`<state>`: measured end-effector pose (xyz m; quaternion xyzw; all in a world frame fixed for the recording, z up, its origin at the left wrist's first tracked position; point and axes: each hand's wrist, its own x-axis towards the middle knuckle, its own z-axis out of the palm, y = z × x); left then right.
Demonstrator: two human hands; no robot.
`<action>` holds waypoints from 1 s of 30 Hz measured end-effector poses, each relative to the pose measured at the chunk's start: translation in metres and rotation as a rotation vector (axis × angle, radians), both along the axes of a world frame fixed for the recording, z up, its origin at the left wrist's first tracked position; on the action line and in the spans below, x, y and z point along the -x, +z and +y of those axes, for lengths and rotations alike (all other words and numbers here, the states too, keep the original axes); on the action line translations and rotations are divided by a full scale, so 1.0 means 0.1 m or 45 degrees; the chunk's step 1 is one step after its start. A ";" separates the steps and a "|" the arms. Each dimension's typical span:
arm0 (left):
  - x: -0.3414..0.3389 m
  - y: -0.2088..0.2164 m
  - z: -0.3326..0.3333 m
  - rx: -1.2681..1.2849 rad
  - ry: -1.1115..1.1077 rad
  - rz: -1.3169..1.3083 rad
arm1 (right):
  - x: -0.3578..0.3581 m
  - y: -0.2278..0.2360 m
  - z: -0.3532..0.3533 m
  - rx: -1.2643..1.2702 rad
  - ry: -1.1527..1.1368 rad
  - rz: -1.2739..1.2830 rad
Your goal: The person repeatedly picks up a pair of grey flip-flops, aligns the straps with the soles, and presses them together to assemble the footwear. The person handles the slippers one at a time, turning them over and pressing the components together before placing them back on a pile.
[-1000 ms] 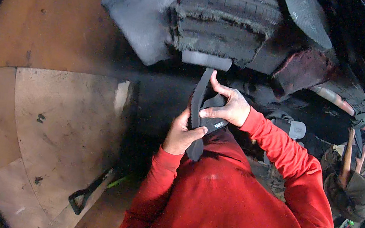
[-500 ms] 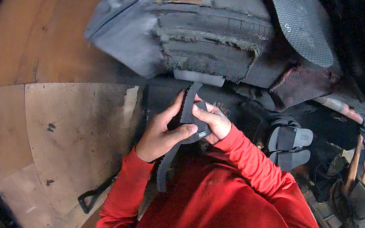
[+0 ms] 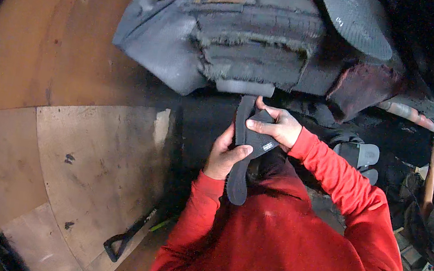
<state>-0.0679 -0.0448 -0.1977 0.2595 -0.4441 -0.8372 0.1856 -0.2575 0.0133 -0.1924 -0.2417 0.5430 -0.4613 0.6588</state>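
Observation:
Both my hands hold a dark grey slide sandal (image 3: 238,184) upright in front of my chest, its long ridged-edged sole turned toward me at an angle. My left hand (image 3: 223,158) grips the sole's left edge near the middle, thumb pressed across it. On the other side my right hand (image 3: 283,129) clasps the wide black strap (image 3: 261,141), thumb on top and fingers behind. A small pale label shows on the strap. The sandal's far end lies just below a grey pad edge (image 3: 245,87); the fingers behind the sandal are partly hidden.
Ahead is a bench covered in worn, frayed dark cloth (image 3: 254,58), with a textured grey sole (image 3: 355,22) on its right. Grey slides (image 3: 368,155) lie at right, partly behind my arm. Wooden boards (image 3: 99,158) and a black handle (image 3: 113,247) are at left.
The sandal and both hands have shifted right in view, and the sole has turned so more of its face shows. My right arm now covers part of the slides at right.

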 end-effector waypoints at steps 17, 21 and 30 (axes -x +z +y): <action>0.12 0.28 -0.09 0.809 0.363 -0.514 | -0.66 -0.36 0.05 0.816 -0.335 1.853; 0.21 0.44 -0.18 1.107 0.332 -0.693 | -0.66 -0.48 -0.02 0.808 -0.285 1.561; 0.20 0.70 -0.32 1.282 0.067 -1.090 | -0.64 -0.05 0.04 0.640 -0.050 0.959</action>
